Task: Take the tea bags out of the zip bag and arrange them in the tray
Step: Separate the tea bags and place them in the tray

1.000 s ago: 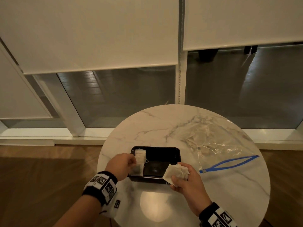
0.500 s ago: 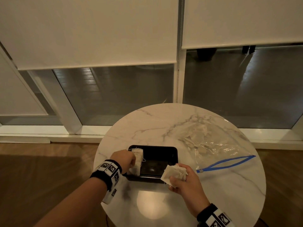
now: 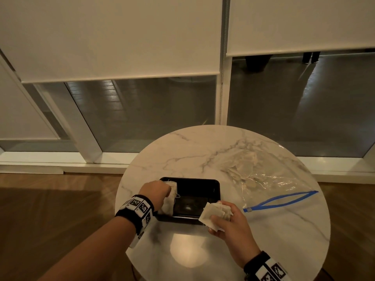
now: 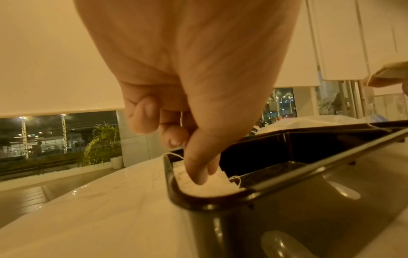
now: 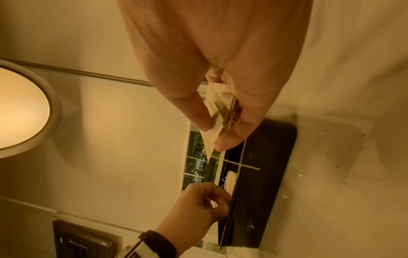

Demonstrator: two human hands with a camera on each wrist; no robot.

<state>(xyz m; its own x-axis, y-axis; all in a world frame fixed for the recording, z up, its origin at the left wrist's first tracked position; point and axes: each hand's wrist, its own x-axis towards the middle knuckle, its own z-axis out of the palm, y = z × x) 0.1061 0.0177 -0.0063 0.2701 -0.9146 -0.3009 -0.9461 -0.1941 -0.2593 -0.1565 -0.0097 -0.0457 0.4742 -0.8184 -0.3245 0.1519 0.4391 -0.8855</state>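
Your left hand (image 3: pixel 155 193) presses a white paper tea bag (image 3: pixel 169 201) into the glossy black rectangular tray (image 3: pixel 215 186), left end. Your right hand (image 3: pixel 230 222) pinches a bunch of white tea bags (image 3: pixel 213 214) w/ thumb & fingers, near right corner.

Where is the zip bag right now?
In the head view the zip bag lies flat on the right side of the round table, right of the black tray, its blue zip edge open beyond the right hand.

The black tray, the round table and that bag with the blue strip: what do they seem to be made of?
The tray looks like glossy black plastic: thin rolled rim, mirror-like floor. The table appears to be polished marble or a lookalike: pale top with grey veins and a lamp reflection. The zip bag seems to be thin clear plastic film, crinkled and shiny, with a blue zip strip.
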